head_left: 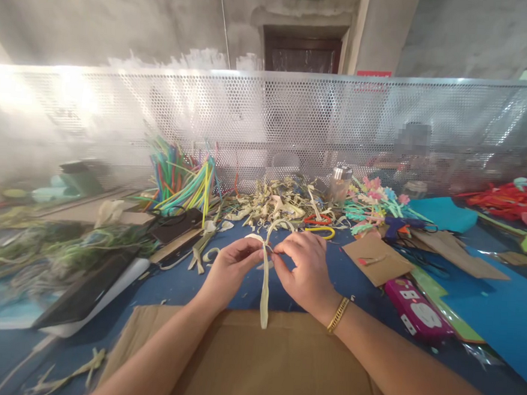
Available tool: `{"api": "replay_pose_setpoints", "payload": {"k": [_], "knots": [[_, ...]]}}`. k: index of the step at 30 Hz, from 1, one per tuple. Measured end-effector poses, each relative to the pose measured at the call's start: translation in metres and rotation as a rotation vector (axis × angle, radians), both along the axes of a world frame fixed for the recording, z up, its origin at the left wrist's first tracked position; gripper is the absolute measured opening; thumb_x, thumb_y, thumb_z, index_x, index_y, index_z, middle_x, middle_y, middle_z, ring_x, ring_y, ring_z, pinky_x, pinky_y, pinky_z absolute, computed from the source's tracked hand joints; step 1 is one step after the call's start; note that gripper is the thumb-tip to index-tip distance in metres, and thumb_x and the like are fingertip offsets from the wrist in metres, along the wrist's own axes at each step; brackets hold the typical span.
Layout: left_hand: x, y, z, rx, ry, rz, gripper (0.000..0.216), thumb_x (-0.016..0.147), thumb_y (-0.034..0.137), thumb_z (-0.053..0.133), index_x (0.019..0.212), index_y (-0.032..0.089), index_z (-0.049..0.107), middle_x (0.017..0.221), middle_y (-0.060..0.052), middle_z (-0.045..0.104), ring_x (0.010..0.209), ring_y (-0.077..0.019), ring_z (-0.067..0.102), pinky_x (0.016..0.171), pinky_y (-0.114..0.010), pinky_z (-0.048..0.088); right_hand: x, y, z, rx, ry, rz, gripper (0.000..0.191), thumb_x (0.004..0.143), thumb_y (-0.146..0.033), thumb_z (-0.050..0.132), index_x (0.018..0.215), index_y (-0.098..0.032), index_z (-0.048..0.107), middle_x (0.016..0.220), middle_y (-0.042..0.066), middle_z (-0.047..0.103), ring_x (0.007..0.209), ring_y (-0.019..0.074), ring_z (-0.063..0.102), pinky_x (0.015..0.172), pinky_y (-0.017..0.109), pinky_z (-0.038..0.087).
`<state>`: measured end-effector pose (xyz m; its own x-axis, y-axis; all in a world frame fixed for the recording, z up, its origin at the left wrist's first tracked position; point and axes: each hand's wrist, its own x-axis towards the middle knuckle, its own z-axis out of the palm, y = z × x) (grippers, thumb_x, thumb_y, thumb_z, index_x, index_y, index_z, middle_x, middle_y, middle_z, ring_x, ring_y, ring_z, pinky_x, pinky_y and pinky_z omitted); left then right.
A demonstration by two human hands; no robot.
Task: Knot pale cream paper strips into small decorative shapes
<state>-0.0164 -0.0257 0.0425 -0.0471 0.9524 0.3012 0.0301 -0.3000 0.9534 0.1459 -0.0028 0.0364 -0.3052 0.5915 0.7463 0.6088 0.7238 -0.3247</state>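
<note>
Both my hands meet over the blue table (239, 292), pinching a pale yellow strip (265, 288). My left hand (230, 270) grips its upper looped end with closed fingers. My right hand (302, 269), with a gold bracelet (337, 315) on the wrist, pinches the strip just beside it. The strip's long tail hangs down toward a brown cardboard sheet (256, 365) in front of me. Behind the hands lies a heap of the same pale strips (276, 207).
A bundle of coloured straws (183, 180) stands at back left, with a tray of greenish strips (61, 255) beside it. At right lie cardboard pieces (376, 259), a pink power strip (416, 309), blue sheets (499, 316) and coloured craft flowers (375, 205). A perforated metal screen (296, 115) closes the back.
</note>
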Motion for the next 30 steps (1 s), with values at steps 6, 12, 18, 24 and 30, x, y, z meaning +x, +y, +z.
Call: {"api": "replay_pose_setpoints", "payload": {"k": [6, 12, 18, 24, 30], "knots": [[-0.001, 0.002, -0.001, -0.001, -0.027, 0.123, 0.017, 0.069, 0.031, 0.074, 0.077, 0.018, 0.068, 0.079, -0.001, 0.065, 0.074, -0.0140, 0.056, 0.073, -0.025, 0.043, 0.000, -0.004, 0.003, -0.011, -0.010, 0.050, 0.010, 0.085, -0.026, 0.056, 0.079, -0.022, 0.061, 0.083, 0.001, 0.061, 0.086, 0.0181, 0.051, 0.083, 0.036, 0.030], [-0.006, 0.005, -0.002, -0.017, -0.089, 0.187, 0.022, 0.069, 0.035, 0.075, 0.081, 0.018, 0.067, 0.077, 0.000, 0.065, 0.069, -0.0122, 0.056, 0.065, -0.022, 0.043, 0.002, -0.009, 0.006, -0.011, -0.009, 0.108, 0.012, 0.085, -0.028, 0.055, 0.076, -0.021, 0.057, 0.082, 0.001, 0.060, 0.085, 0.0179, 0.051, 0.084, 0.036, 0.032], [-0.010, 0.005, 0.000, -0.110, -0.199, 0.123, 0.030, 0.068, 0.037, 0.077, 0.088, 0.018, 0.067, 0.076, 0.000, 0.067, 0.062, -0.0106, 0.057, 0.059, -0.022, 0.043, 0.006, -0.009, 0.012, 0.121, 0.130, -0.017, 0.016, 0.089, -0.034, 0.054, 0.099, -0.024, 0.060, 0.103, 0.006, 0.059, 0.101, 0.0224, 0.052, 0.092, 0.040, 0.034], [-0.010, 0.003, -0.001, -0.140, -0.112, 0.079, 0.028, 0.066, 0.036, 0.078, 0.086, 0.018, 0.070, 0.076, -0.001, 0.068, 0.063, -0.0127, 0.059, 0.061, -0.024, 0.045, 0.008, 0.005, 0.006, 0.160, 0.049, -0.102, 0.021, 0.090, -0.035, 0.054, 0.108, -0.031, 0.064, 0.113, 0.003, 0.060, 0.108, 0.0240, 0.048, 0.093, 0.042, 0.031], [-0.009, 0.005, -0.003, -0.140, -0.062, 0.053, 0.023, 0.060, 0.030, 0.082, 0.078, 0.019, 0.070, 0.071, 0.001, 0.067, 0.063, -0.0123, 0.057, 0.061, -0.024, 0.043, 0.006, 0.010, 0.001, 0.077, -0.010, -0.018, 0.016, 0.091, -0.036, 0.055, 0.098, -0.031, 0.068, 0.095, 0.000, 0.069, 0.097, 0.0209, 0.052, 0.089, 0.040, 0.027]]}}
